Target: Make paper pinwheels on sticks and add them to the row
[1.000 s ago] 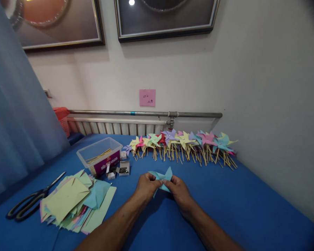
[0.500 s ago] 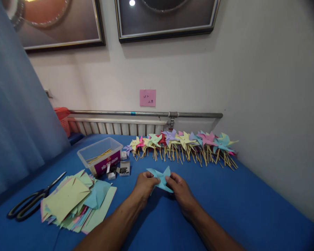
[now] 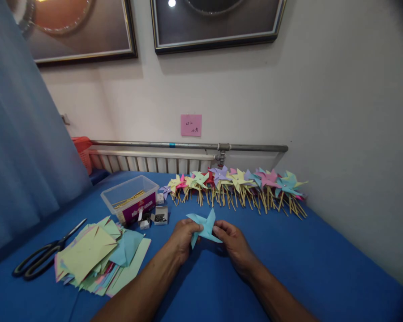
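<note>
Left hand: thumb lies on top of a light-blue, four-bladed folded paper pinwheel, close to its centre, with the fingers beneath; paper pinched between them. Right hand: thumb and index finger close together at the pinwheel's right side; whether they grip the edge or only touch it, cannot tell. Both forearms enter from the bottom edge and converge, wrists apart, palms turned inward, the pinwheel between the hands just above a blue-covered desk. On the desk, left side: black-handled metal scissors beside a loose pile of pastel paper sheets, several slit at the corners. Behind the pile, a clear plastic tub with a purple label contains thin yellowish sticks; near it stands an open small white carton of shiny pieces. Towards the wall, a row of multicoloured paper pinwheels on sticks. Room: pale wall, pink handwritten note above a grey metal pipe, light blue curtain at left.
</note>
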`<state>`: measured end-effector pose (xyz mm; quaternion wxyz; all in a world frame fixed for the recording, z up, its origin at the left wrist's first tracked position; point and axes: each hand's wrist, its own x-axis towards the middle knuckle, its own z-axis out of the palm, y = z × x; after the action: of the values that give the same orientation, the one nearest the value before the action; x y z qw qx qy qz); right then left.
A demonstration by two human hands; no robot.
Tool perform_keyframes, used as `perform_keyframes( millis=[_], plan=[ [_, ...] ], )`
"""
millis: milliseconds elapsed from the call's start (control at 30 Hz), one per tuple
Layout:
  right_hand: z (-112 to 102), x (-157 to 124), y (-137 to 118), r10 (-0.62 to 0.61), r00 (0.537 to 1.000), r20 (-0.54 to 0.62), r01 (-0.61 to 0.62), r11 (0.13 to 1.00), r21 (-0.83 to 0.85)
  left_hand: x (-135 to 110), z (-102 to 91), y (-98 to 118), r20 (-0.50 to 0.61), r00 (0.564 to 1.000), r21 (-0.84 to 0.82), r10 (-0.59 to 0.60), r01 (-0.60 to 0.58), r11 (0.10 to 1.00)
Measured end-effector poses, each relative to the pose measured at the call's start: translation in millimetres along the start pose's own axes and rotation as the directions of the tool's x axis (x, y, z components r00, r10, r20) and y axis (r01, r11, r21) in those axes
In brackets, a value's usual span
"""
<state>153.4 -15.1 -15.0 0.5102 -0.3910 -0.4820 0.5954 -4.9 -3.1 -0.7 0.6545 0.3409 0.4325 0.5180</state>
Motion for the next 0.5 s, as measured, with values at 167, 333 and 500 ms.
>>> perform_keyframes(
  millis=[167, 333, 500],
  plan=[
    [0.8, -1.0, -3.1, 0.009, 1.0, 0.011, -0.009, 1.0, -0.029, 0.7, 0.1, -1.5, 0.02, 1.0, 0.003, -0.01, 0.01, 1.0],
    [0.1, 0.9, 2.2, 0.028, 0.999, 0.016, -0.026, 0.995, -0.091, 0.8, 0.6, -2.4, 0.057, 0.998, 0.026, -0.001, 0.0, 1.0],
    [-2.6, -0.1, 5.6, 0.015, 1.0, 0.019, -0.013, 0.989, -0.146, -1.1, 2.2, -1.1, -0.008, 1.0, 0.058, 0.012, -0.011, 0.998]
  ],
)
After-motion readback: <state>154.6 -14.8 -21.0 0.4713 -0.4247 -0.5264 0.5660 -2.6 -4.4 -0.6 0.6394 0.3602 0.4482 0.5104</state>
